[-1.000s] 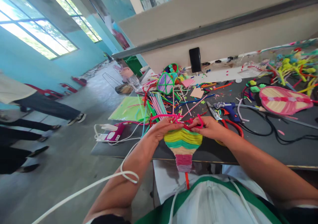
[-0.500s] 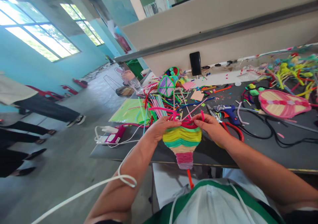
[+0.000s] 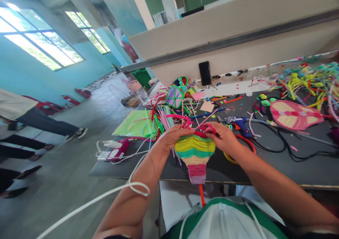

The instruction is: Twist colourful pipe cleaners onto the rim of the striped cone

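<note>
A striped pipe-cleaner craft point(image 3: 195, 148) in yellow, teal, beige, pink and mauve hangs upright before me, wide at the top and narrow below. An orange stem point(image 3: 202, 195) sticks out of its lower end. My left hand point(image 3: 172, 136) is closed on its upper left edge. At the upper right edge, my right hand point(image 3: 221, 135) pinches a bright pink pipe cleaner that lies along the top. The loose end of a pink pipe cleaner point(image 3: 179, 117) extends left above my left fingers. My fingers partly hide the top rim.
Right of my hands lie a blue glue gun point(image 3: 242, 126), red-handled scissors point(image 3: 248, 142) and a pink leaf-shaped craft point(image 3: 296, 115). Behind are a phone point(image 3: 205, 73) and loose pipe cleaners. A purple power strip point(image 3: 119, 151) sits left; a white cable point(image 3: 87, 205) crosses my left arm. People stand at left.
My right fingers have closed over the pink pipe-cleaner end that stood up at the right, and it now bends down at the top edge. My left hand keeps its hold. The view has shifted slightly.
</note>
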Demonstrator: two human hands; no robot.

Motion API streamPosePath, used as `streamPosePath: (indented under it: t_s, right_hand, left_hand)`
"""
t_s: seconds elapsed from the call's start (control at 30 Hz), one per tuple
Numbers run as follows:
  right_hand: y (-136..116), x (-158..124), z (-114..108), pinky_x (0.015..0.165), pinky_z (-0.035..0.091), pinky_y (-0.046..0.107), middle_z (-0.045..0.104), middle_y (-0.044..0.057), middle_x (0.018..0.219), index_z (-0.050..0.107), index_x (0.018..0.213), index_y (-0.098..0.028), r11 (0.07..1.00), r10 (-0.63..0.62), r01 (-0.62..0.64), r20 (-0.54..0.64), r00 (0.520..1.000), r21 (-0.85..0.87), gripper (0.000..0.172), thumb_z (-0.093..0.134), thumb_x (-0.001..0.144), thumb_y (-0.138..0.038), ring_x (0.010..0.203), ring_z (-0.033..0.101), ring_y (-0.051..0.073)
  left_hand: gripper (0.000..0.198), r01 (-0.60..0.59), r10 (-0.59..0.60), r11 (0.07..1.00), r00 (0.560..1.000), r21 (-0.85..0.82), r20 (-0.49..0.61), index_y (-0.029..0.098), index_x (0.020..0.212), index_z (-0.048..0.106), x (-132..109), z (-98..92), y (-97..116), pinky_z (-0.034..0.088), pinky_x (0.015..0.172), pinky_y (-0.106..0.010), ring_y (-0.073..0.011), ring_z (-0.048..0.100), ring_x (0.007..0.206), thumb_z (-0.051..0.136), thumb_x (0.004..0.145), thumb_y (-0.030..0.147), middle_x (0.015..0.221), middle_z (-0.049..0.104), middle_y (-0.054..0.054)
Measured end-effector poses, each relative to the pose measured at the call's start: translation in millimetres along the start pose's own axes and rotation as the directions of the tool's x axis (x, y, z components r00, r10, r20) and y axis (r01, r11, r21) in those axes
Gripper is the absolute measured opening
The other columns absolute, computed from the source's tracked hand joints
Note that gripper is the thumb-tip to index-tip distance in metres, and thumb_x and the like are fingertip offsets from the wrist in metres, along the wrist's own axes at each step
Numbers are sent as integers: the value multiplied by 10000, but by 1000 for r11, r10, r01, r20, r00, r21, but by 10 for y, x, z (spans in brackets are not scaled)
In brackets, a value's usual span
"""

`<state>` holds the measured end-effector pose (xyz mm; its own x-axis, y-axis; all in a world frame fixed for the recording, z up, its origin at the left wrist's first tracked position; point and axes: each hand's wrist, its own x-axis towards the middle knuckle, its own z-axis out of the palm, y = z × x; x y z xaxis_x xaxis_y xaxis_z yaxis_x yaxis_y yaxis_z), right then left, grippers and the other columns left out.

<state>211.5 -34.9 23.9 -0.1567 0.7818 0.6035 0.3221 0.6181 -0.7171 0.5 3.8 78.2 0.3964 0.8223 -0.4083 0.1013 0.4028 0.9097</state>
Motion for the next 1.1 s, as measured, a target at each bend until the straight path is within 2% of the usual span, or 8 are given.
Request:
streamPosePath:
  t_s: [0.2,0.27,0.33,0.4,0.47,0.67,0.87,1.1]
  right_hand:
    - [49,-29,79,810,506,353,724,52,862,696,782,-210,962,231,-240,77,970,128,54,653,761,-186,918,669,227]
    - [47,-32,86,789,506,348,721,40,801,692,770,-208,958,258,-264,68,964,113,47,665,747,-177,873,676,225]
    - [34,-26,80,787,500,344,722,42,817,691,775,-203,961,260,-263,45,965,81,45,666,749,-176,865,673,221]
    - [13,-16,68,780,494,336,722,47,827,690,779,-197,965,255,-257,41,966,49,43,660,757,-176,857,671,216]
    - [-10,-8,55,755,490,322,719,48,823,690,771,-194,968,250,-251,42,967,15,41,657,760,-172,832,667,209]
    - [-57,-15,31,706,478,296,704,42,830,695,806,-199,984,179,-179,79,981,0,57,640,791,-204,777,649,183]
    - [-48,-22,35,680,467,262,693,25,805,695,795,-211,992,126,-128,84,988,9,64,633,800,-193,757,638,157]
    - [-47,-20,17,651,445,247,678,21,766,685,803,-195,988,155,-154,86,984,-18,49,642,787,-178,722,618,145]
  left_hand:
    - [347,-10,8,997,1000,78,29,111,853,666,-15,-81,-46,527,715,-313,-193,680,710,805,616,322,786,718,-65]
    - [412,-82,78,983,997,166,31,126,925,648,-37,-134,-65,513,718,-299,-184,665,753,799,614,350,830,703,-53]
    - [462,-180,218,932,972,314,-89,144,980,626,-99,-186,-101,495,697,-269,-157,637,753,794,606,356,855,680,-31]
    - [412,-223,416,824,862,521,-289,156,951,622,-213,-195,-151,472,646,-245,-127,594,685,773,625,357,811,653,-7]
    - [259,-199,593,668,725,717,-352,163,844,636,-356,-127,-202,460,618,-247,-123,565,638,703,712,375,750,632,-8]
    - [221,-423,771,161,618,892,154,188,1008,663,-453,322,-226,463,909,-288,-166,591,1017,472,902,219,1086,626,-78]
    - [182,-271,596,-7,772,963,222,172,958,618,-246,422,-137,495,811,-281,-168,599,953,445,907,200,1051,588,-82]
    - [130,-348,590,32,763,937,264,160,877,588,-186,414,-161,482,791,-290,-168,581,886,459,896,168,893,602,-60]
